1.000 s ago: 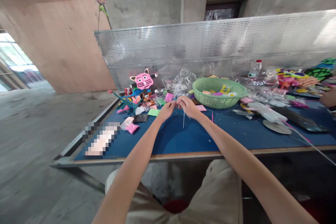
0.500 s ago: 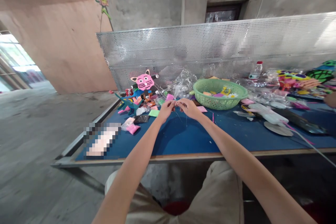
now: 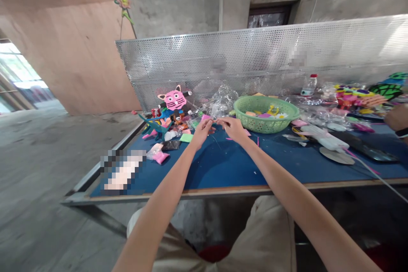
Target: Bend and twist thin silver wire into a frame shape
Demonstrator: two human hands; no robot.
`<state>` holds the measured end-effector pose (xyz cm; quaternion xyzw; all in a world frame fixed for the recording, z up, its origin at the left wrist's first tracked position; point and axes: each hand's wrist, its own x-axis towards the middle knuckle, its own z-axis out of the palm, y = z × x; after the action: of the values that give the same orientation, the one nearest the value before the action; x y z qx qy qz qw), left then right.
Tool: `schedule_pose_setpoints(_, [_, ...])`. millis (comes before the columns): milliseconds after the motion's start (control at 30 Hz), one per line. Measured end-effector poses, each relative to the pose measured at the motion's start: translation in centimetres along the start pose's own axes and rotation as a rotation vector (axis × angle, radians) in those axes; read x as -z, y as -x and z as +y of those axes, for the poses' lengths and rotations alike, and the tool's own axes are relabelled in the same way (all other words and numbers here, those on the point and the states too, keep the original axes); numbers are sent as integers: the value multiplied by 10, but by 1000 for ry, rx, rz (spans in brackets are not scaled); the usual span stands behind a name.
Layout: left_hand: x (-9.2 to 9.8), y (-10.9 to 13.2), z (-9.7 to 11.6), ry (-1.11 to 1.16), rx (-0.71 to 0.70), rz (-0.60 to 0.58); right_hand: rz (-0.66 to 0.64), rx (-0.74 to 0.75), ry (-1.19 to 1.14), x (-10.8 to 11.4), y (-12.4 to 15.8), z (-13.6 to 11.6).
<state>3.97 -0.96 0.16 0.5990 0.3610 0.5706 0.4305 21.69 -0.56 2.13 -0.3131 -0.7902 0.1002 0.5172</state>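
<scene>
My left hand is closed in a pinch above the blue table, near its middle. Opposite it, my right hand also pinches, fingertips close to the left ones. Between and below the fingers runs a thin wire, very fine and partly lost to view; both hands seem to hold it. Just behind my left hand lies a bright pink packet. A green packet rests to its left. Beside my right hand stands a light green basket with coloured pieces inside.
A pink cat figure and small clay models crowd the back left. A pink packet lies in front. On the right are a glue gun, a black phone, a bottle, plastic bags and another person's hand. A perforated metal screen stands behind.
My fingertips have drawn slightly apart, the right hand shifting a little to the right and turning. The other person's hand at the right edge has come further into view.
</scene>
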Motion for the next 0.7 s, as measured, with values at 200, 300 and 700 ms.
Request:
schedule_pose_setpoints(200, [-3,5,8,-209,-90,56,124,-15,106,11,-3,2])
schedule_pose_setpoints(300, [-12,12,10,-295,-166,-120,134,22,157,12,-4,3])
schedule_pose_setpoints(700, [-24,17,5,-411,-267,-277,89,75,223,0,-3,11])
